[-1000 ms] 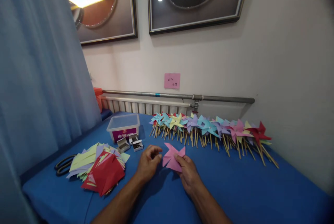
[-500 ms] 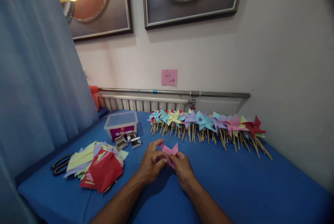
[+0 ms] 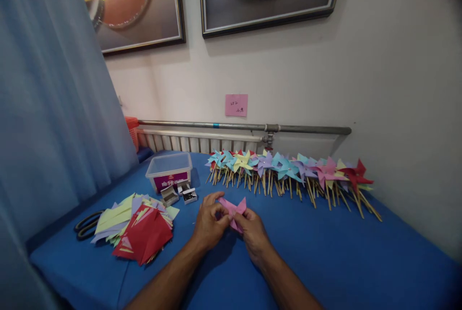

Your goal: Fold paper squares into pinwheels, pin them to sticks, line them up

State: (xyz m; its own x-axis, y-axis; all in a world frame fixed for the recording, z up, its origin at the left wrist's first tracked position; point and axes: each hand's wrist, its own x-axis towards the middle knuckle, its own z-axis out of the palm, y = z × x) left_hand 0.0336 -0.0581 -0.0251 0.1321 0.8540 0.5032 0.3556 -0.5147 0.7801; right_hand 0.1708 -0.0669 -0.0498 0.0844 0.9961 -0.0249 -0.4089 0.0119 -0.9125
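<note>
Both my hands are on the pink paper piece [image 3: 234, 210], held just above the blue table [image 3: 325, 257]. Left hand [image 3: 208, 221] is curled, thumb and fingers pinching the piece's left side. Right hand [image 3: 252, 231] is closed on its lower right edge, fingertips touching the left hand's. Two pink points stick up above my fingers; the rest of the fold is hidden behind them, so I can't tell its exact shape. Taking the pink piece as the reference: left of it, near, is a loose stack of cut paper sheets [image 3: 139, 228], red on top with yellow and lilac underneath. Further left, touching that stack's edge, are black scissors [image 3: 85, 226]. Behind-left of the piece are two small open boxes [image 3: 179, 195], and just behind those a clear plastic tub [image 3: 169, 171] with a magenta label. Behind and to the right, a long row of finished pinwheels [image 3: 288, 173] on wooden sticks lies along the wall. Above that row runs a grey pipe [image 3: 252, 127], with a pink note [image 3: 236, 105] stuck on the wall.
</note>
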